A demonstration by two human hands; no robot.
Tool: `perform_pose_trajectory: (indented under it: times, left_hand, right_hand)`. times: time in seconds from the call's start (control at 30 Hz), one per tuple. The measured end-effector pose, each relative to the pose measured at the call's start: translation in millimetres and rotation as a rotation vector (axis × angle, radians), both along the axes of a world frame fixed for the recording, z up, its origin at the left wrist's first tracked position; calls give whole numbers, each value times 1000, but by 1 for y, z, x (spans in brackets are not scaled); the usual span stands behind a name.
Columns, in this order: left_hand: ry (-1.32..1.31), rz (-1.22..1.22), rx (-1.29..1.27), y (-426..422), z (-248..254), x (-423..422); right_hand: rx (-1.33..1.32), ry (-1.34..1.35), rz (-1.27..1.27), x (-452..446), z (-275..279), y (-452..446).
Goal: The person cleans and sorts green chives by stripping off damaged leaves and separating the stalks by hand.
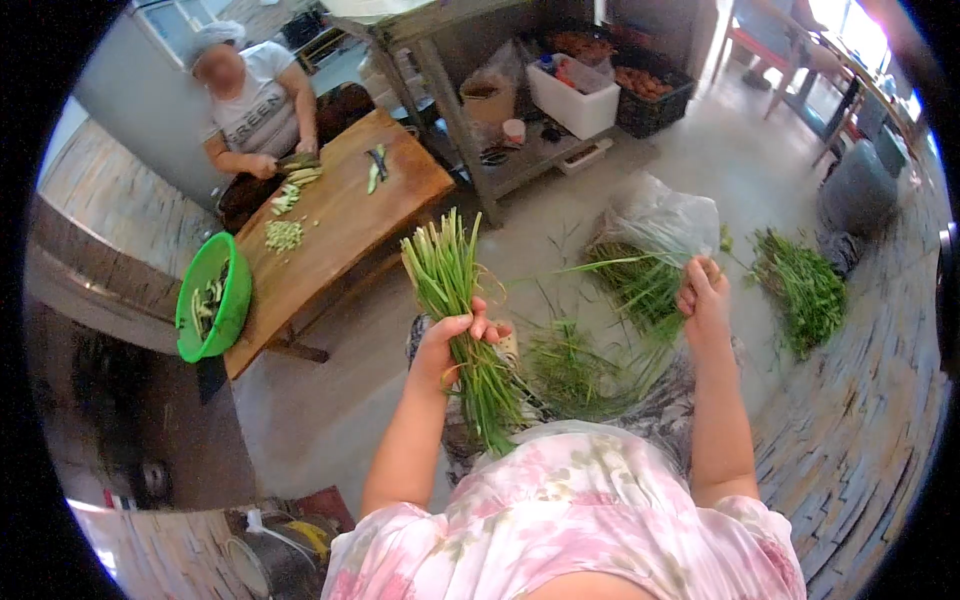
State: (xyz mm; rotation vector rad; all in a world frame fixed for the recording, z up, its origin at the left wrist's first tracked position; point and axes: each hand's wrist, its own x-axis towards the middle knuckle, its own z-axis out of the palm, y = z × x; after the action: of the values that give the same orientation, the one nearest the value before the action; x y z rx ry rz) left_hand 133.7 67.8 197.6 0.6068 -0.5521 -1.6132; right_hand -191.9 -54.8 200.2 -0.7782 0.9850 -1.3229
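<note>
Running through left hand; green stalks

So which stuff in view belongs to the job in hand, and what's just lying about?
In the job:
bundle of green stalks, in the left hand
thin stalk, pinched in the right hand
likely the loose greens below

Seemingly not:
white bin
black crate
green basin
wooden table

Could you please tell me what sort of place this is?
Probably a working kitchen: a person in a pale hair cover works over cut vegetables on a brown wooden table, a round green plastic basin holds more pieces, and the left hand grips a bundle of green stalks.
</note>
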Motion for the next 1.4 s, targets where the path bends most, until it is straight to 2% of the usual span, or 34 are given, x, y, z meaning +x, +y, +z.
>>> perform_pose_trajectory:
  times: [0.13, 0.2, 0.27, 0.33, 0.43, 0.57, 0.73, 0.83, 1.0, 1.13, 1.4]
  left_hand:
    - [65, 23, -18, 5, 6, 10]
    - [82, 35, -34, 4, 10, 8]
    - [59, 28, -39, 4, 12, 7]
    - [-7, 7, -31, 4, 13, 4]
    - [-83, 39, -21, 2, 9, 0]
    - [-194, 44, 20, -10, 13, -10]
    - [-262, -103, 0, -24, -2, -42]
    - [-194, -239, 82, -22, 0, -57]
    - [-317, -192, 133, -19, 2, -60]
    - [-327, -126, 188, -17, 4, -56]
    - [-270, -95, 145, -16, -3, -48]
  right_hand:
    - [121, 116, -41, -4, -56, -2]
    - [127, 337, 66, -2, -97, 3]
    - [23, 655, 171, 6, -144, 12]
    - [-101, 1095, 426, 17, -150, 27]
    - [-177, 1036, 512, 37, -130, 38]
    - [-71, 739, 808, 52, -25, 39]
    - [-64, 323, 895, 51, 46, 37]
    - [-21, 162, 798, 52, 48, 31]
    - [40, 22, 665, 44, 43, 24]
    - [57, 32, 670, 41, 35, 24]
    - [60, -11, 655, 38, 39, 26]
